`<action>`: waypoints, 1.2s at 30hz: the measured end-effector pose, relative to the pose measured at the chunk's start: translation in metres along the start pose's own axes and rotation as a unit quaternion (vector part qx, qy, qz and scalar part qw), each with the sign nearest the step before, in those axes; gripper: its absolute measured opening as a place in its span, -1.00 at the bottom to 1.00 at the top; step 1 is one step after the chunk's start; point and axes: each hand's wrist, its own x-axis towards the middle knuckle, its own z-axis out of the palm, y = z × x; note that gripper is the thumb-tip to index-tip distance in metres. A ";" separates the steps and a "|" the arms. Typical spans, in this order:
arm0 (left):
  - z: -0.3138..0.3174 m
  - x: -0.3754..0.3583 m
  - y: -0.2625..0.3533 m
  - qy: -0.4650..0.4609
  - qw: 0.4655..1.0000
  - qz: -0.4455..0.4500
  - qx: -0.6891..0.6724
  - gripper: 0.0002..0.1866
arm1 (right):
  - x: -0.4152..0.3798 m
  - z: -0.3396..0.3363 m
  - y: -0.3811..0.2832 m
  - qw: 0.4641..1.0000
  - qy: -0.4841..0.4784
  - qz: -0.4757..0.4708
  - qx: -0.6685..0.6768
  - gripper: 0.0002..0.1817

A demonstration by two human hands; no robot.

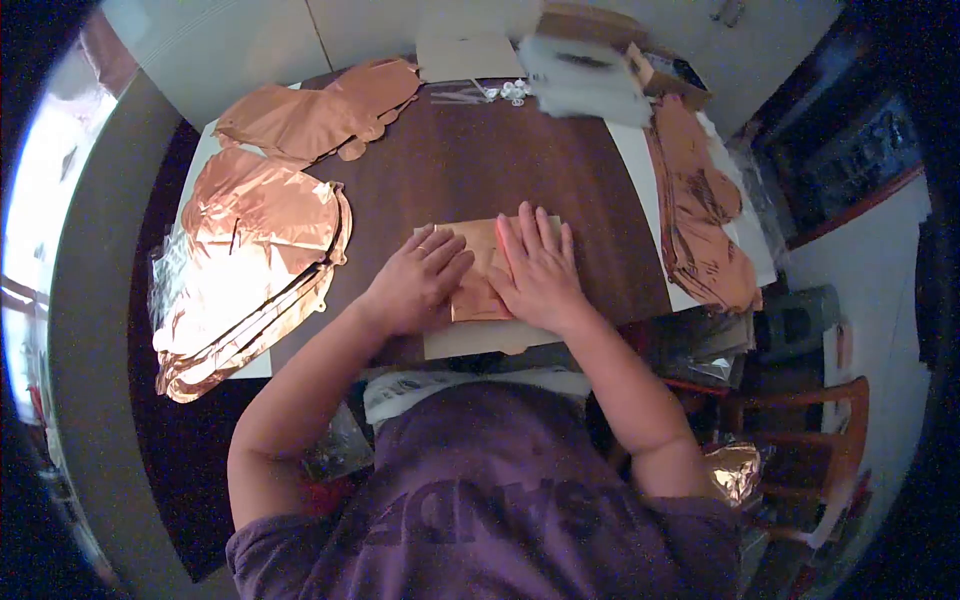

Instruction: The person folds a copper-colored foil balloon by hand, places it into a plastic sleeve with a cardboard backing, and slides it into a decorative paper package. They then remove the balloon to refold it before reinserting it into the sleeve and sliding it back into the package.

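A folded copper-coloured foil balloon (477, 262) lies in front of me on a pale sheet of card (460, 345) at the table's near edge. My left hand (415, 280) presses on its left side, fingers together and slightly bent, with a ring on one finger. Flat on the right side of the foil rests my right hand (540, 270), its fingers spread. Neither hand grips anything; part of the foil is hidden under both palms.
Flat foil balloons lie at the left (255, 240), back left (330, 110) and right (700, 210) of the brown table (480, 150). Small white pieces (513, 92), clear plastic bags (580, 75) and an open cardboard box (670, 75) stand at the back. A wooden chair (850, 430) is at right.
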 end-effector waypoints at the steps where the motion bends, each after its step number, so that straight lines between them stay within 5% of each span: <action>1: 0.002 0.000 -0.003 -0.003 1.000 0.004 -0.008 -0.41 | 0.000 0.000 0.002 0.999 0.030 0.002 0.034 -0.19; 3: 0.007 -0.001 -0.008 -0.006 1.000 0.007 -0.014 -0.44 | -0.002 0.001 0.007 0.991 0.091 0.009 0.102 -0.24; 6: 0.011 -0.002 -0.011 -0.001 1.000 0.011 -0.012 -0.47 | -0.033 -0.004 0.032 0.906 0.280 0.017 0.317 -0.50; 10: 0.004 0.000 -0.012 -0.008 0.999 0.021 -0.027 -0.46 | -0.111 -0.037 0.032 0.938 0.138 0.230 0.219 -0.72; 13: -0.002 0.001 -0.015 -0.027 0.998 0.025 -0.040 -0.42 | -0.131 -0.021 0.034 0.767 0.029 0.353 0.535 -0.75; 16: -0.003 0.002 -0.021 -0.035 0.998 0.040 -0.034 -0.36 | -0.121 -0.023 0.028 0.599 0.022 0.369 0.710 -0.83; 19: -0.008 0.002 -0.024 -0.058 0.996 0.035 -0.050 -0.38 | -0.122 -0.004 0.014 0.631 0.031 0.315 0.708 -0.79; 22: -0.013 0.003 -0.027 -0.065 0.994 0.021 -0.080 -0.41 | -0.134 -0.029 0.016 0.645 0.002 0.368 0.669 -0.74; 25: -0.013 -0.001 -0.028 -0.041 0.996 0.031 -0.077 -0.37 | -0.173 -0.082 0.086 0.814 -0.100 0.282 0.499 -0.66; 28: -0.008 -0.005 -0.026 -0.042 0.997 0.020 -0.068 -0.41 | -0.202 -0.139 0.148 0.887 0.052 0.254 0.383 -0.67; 30: -0.007 -0.005 -0.022 -0.055 0.996 0.008 -0.066 -0.45 | -0.177 -0.161 0.155 0.847 0.181 0.303 0.398 -0.70; 32: -0.012 -0.003 -0.015 -0.064 0.996 0.003 -0.064 -0.46 | -0.140 -0.147 0.182 0.887 0.250 0.295 0.252 -0.70; 36: -0.003 -0.005 -0.012 -0.043 0.996 0.020 -0.079 -0.45 | -0.041 -0.078 0.184 0.959 0.256 0.099 0.062 -0.81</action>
